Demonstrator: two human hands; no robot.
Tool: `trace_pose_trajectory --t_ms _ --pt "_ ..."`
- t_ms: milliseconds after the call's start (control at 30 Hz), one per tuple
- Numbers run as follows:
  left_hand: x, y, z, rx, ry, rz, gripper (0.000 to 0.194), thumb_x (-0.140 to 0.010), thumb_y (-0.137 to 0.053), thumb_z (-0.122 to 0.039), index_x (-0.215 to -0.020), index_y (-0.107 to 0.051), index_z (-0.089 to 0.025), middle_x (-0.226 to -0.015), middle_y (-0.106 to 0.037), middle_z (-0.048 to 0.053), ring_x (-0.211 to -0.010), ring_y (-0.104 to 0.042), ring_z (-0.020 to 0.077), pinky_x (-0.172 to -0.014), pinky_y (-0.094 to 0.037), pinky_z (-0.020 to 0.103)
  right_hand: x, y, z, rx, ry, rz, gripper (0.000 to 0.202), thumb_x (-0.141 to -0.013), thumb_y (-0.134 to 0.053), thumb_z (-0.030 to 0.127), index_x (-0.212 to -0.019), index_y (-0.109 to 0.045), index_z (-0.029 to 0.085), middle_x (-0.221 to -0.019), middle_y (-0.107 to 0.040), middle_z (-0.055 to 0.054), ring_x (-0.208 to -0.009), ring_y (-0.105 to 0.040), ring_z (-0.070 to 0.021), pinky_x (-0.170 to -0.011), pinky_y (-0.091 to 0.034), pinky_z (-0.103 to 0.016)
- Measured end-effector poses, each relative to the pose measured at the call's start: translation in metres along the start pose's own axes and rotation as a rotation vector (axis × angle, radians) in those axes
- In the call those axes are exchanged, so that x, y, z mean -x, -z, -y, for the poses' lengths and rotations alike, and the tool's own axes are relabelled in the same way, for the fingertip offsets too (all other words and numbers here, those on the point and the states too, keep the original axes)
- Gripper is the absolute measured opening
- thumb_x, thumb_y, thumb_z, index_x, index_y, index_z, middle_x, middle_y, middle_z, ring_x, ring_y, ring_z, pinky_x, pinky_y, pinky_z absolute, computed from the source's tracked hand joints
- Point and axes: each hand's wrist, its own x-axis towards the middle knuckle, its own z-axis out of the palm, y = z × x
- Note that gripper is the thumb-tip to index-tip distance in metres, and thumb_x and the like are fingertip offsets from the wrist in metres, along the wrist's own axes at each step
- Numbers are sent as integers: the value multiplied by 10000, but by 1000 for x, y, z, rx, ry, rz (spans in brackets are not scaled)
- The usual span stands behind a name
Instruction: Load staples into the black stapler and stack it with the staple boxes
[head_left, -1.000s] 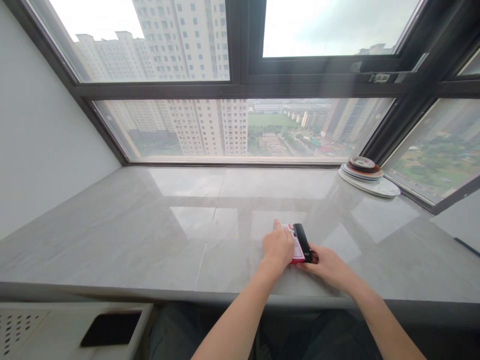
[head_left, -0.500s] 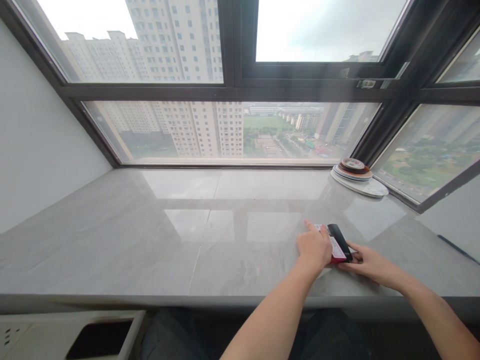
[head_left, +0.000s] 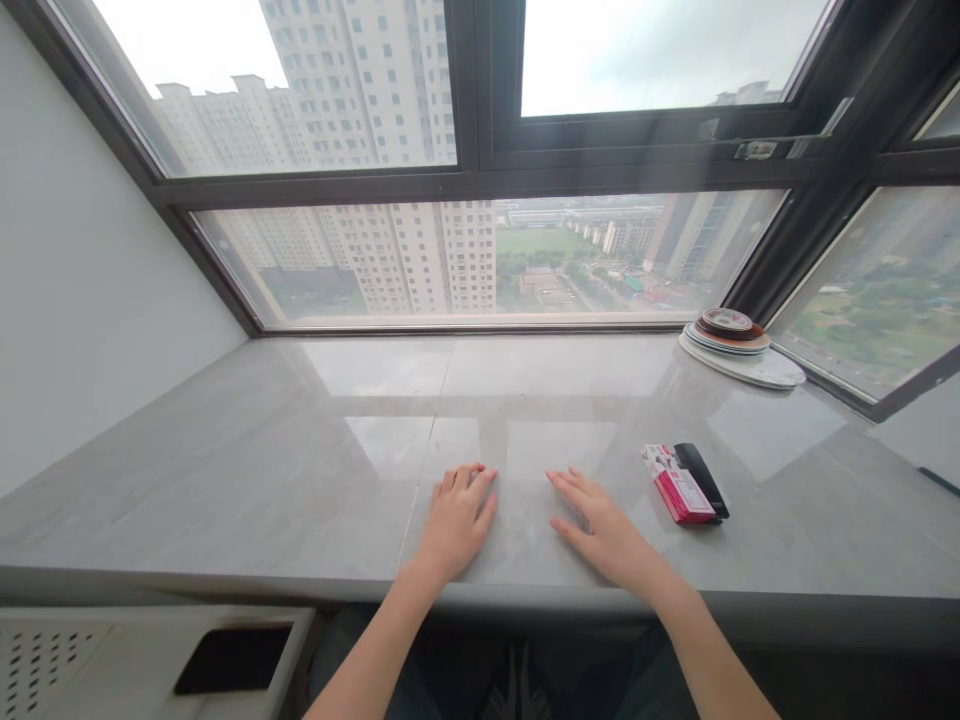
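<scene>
My left hand [head_left: 457, 515] rests over the grey marble-look sill [head_left: 247, 480], fingers apart and holding nothing. Across a gap to its right, my right hand [head_left: 604, 530] is also open, thumb and fingers spread, with nothing in it. To the right of that hand lies a small pink and white box [head_left: 681, 490]. A black object [head_left: 703, 480], which looks like a stapler, lies right along the box's right side.
A stack of plates [head_left: 726, 335] stands in the far right corner by the window frame [head_left: 465, 185]. The sill's front edge [head_left: 495, 600] runs before me. At lower left is a white perforated unit [head_left: 90, 665] with a dark opening.
Both hands have let go of the box and black object and moved left, opening over the sill. The two things stay side by side. The view has shifted slightly.
</scene>
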Motion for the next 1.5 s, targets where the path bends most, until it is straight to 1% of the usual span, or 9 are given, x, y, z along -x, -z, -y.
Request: trace_pose_trajectory --t_ms 67,100,200,267,400,767,933,1233,1500 --pt "11 9 15 -161 -18 34 445 -1058 -425 -375 -1496 -496 -349 -1573 -468 30 -1455 -393 273 -1193 -344 487 -13 -18 2 167 15 -20 634 -1030 -419 525 -1626 -358 318 -1675 -353 -18 -1593 -165 -300 -1281 -171 -561" --pt "16 10 19 -217 -22 48 475 -1065 -408 -395 -1537 -449 -361 -1626 -411 11 -1502 -340 275 -1218 -313 494 -16 -25 2 241 1 -35 628 -1041 -389 526 -1634 -335 327 -1691 -316 -4 -1601 -119 -301 -1283 -128 -576" --pt "23 5 20 -331 -7 54 549 -1069 -371 -449 -1611 -329 -374 -1703 -279 -13 -1576 -216 295 -1264 -216 542 -18 -39 3 406 -45 -78 645 -1045 -348 577 -1647 -287 353 -1721 -210 18 -1606 -41 -328 -1270 -61 -617" --pt "22 -2 16 -370 11 47 582 -1064 -359 -479 -1631 -289 -368 -1715 -245 -7 -1590 -178 318 -1268 -178 579 -16 -44 6 457 -62 -88 666 -1038 -343 611 -1652 -259 367 -1729 -162 23 -1604 -25 -344 -1260 -37 -635" --pt "16 -8 11 -388 22 41 606 -1061 -339 -508 -1642 -273 -350 -1716 -237 10 -1598 -146 336 -1264 -162 613 -16 -46 10 477 -82 -86 670 -1035 -339 623 -1654 -237 387 -1730 -143 38 -1604 -45 -342 -1258 -45 -633" --pt "17 -1 16 -369 18 46 588 -1065 -357 -526 -1626 -310 -358 -1712 -251 6 -1591 -196 295 -1264 -218 574 -16 -38 2 398 -74 -97 592 -1053 -350 581 -1623 -314 423 -1703 -248 84 -1601 -128 -290 -1273 -141 -574" --pt "15 -2 16 -359 16 47 578 -1066 -353 -515 -1623 -312 -365 -1712 -252 2 -1594 -179 298 -1265 -199 582 -17 -37 4 393 -85 -90 538 -1091 -244 512 -1613 -342 423 -1701 -253 96 -1602 -124 -271 -1278 -121 -557" --pt "8 -10 14 -308 32 40 610 -1048 -345 -549 -1633 -276 -392 -1712 -251 -1 -1598 -140 342 -1263 -103 639 -19 -40 6 425 -102 -86 562 -1083 -243 529 -1631 -295 416 -1711 -234 84 -1606 -88 -280 -1274 -90 -574" --pt "4 -12 10 -331 40 34 619 -1041 -344 -562 -1628 -294 -369 -1718 -234 5 -1602 -124 327 -1266 -88 621 -18 -38 10 439 -107 -76 573 -1081 -248 539 -1638 -273 410 -1718 -214 76 -1607 -70 -281 -1274 -69 -574"
